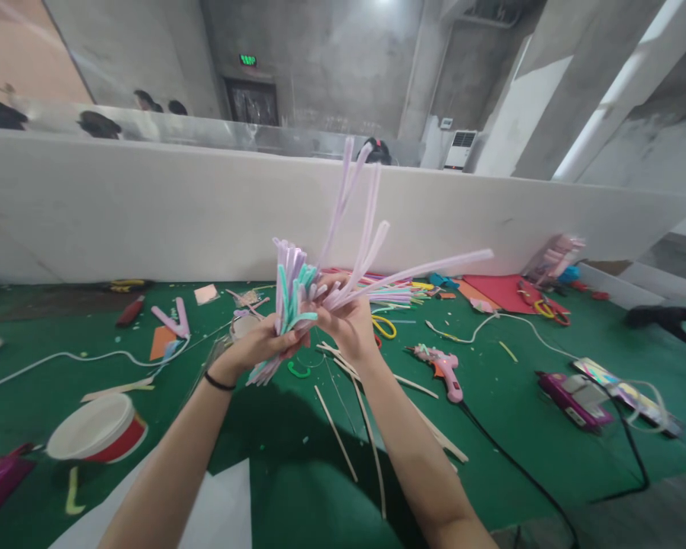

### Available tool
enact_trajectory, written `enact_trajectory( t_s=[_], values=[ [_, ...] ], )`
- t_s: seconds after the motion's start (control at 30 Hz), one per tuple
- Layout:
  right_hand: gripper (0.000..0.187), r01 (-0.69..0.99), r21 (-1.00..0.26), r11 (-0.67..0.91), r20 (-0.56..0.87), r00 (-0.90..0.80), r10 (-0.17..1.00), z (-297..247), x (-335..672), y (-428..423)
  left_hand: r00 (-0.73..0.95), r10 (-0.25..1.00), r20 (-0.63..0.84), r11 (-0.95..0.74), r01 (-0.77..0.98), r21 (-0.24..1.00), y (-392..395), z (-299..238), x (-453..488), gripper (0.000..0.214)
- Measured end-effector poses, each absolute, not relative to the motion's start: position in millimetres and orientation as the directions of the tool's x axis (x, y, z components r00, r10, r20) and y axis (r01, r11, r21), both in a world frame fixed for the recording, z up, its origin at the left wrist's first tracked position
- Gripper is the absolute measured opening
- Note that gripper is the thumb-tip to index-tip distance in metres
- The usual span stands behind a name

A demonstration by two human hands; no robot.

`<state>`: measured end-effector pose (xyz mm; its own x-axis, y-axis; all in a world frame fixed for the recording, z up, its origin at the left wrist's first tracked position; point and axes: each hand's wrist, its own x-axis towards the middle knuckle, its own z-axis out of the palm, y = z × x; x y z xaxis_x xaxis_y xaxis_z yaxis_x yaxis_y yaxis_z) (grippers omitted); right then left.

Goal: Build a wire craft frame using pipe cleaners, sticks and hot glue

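Note:
Both of my hands are raised over the green table, close together. My left hand [263, 347] is closed around a dense bundle of lilac and mint-green fuzzy pipe cleaners [290, 278], whose lower ends poke out beneath the fingers. At the bundle's right side, my right hand [348, 328] grips several longer lilac pipe cleaners [434, 267]. These fan upward and to the right, well above the hand. Where the two groups meet, fingers partly hide the strands, so I cannot tell whether they are joined.
A pink glue gun [447, 370] lies right of my arms, its black cord trailing forward. Thin wooden sticks [334, 431] are scattered below my hands. A white-and-red paper bowl [100, 431] stands at left. Behind are loose pipe cleaners [397, 293], yellow-handled scissors [546, 307] and a white partition [149, 206].

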<state>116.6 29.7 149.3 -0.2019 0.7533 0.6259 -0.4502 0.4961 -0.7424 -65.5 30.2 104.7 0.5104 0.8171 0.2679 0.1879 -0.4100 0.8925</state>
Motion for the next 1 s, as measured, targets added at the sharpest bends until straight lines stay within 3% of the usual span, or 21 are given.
enact_trajectory(
  t_s=[0.2,0.43,0.7,0.87,1.0],
  values=[
    [0.033,-0.527,-0.747,0.405,0.586,-0.233,0.777,142.6,115.8,38.5,0.506,0.837,0.209,-0.381,0.265,0.886,26.0,107.9,-63.4,0.054],
    [0.021,-0.409,-0.808,0.423,0.544,-0.244,0.803,144.9,120.4,40.5,0.458,0.877,0.145,-0.298,0.282,0.912,26.2,105.3,-61.1,0.057],
    [0.025,-0.511,-0.781,0.358,0.469,-0.103,0.877,135.9,112.9,51.7,0.348,0.918,0.192,-0.257,0.152,0.954,22.8,104.0,-53.0,0.054],
    [0.031,-0.627,-0.739,0.247,0.404,-0.119,0.907,139.1,109.5,49.8,0.31,0.932,0.189,-0.245,0.154,0.957,24.5,104.6,-47.5,0.058],
    [0.031,-0.661,-0.704,0.258,0.441,-0.123,0.889,144.7,111.7,46.8,0.283,0.95,0.132,-0.195,0.21,0.958,26.4,107.9,-43.5,0.057]
  ],
)
